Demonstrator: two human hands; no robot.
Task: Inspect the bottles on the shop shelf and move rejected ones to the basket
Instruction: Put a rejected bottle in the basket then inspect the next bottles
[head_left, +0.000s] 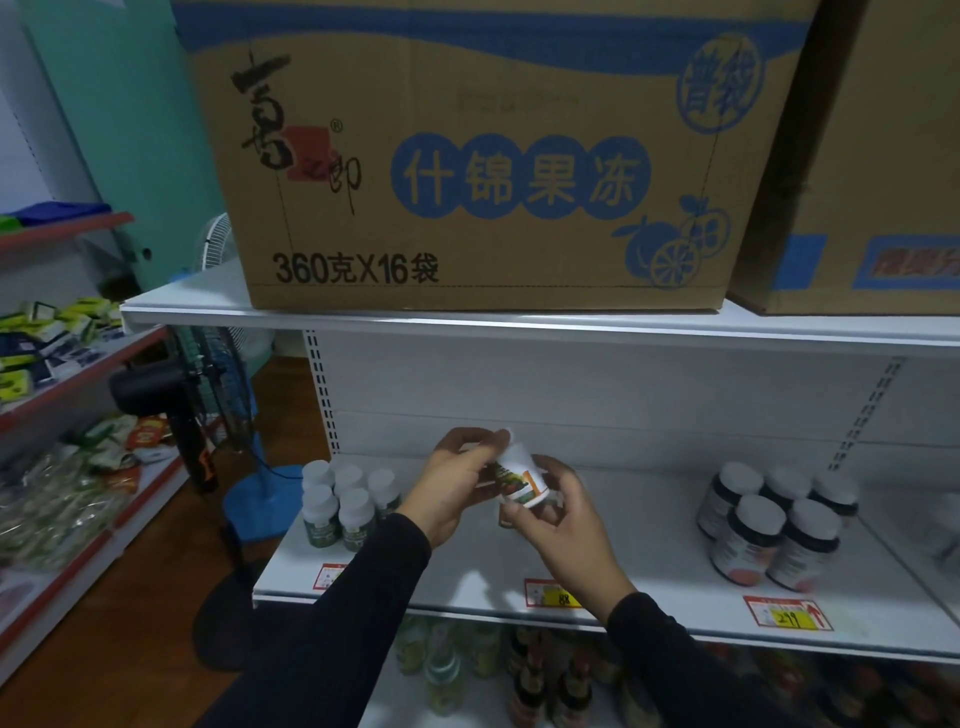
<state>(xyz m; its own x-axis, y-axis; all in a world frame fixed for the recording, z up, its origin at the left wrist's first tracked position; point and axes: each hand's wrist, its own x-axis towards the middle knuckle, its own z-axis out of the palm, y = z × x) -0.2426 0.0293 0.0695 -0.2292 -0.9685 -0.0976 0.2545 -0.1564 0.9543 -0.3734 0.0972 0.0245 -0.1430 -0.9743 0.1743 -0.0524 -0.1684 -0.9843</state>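
Observation:
A small white bottle with a green and orange label is tilted in front of the white shelf, held between both hands. My left hand grips its cap end from the left. From the lower right, my right hand holds its base. A cluster of several white-capped green bottles stands at the shelf's left. Several dark bottles with white caps stand at the right. No basket is in view.
Two big cardboard boxes sit on the top shelf. More bottles fill the shelf below. A standing fan with a blue base is on the floor at left, beside another rack of packets.

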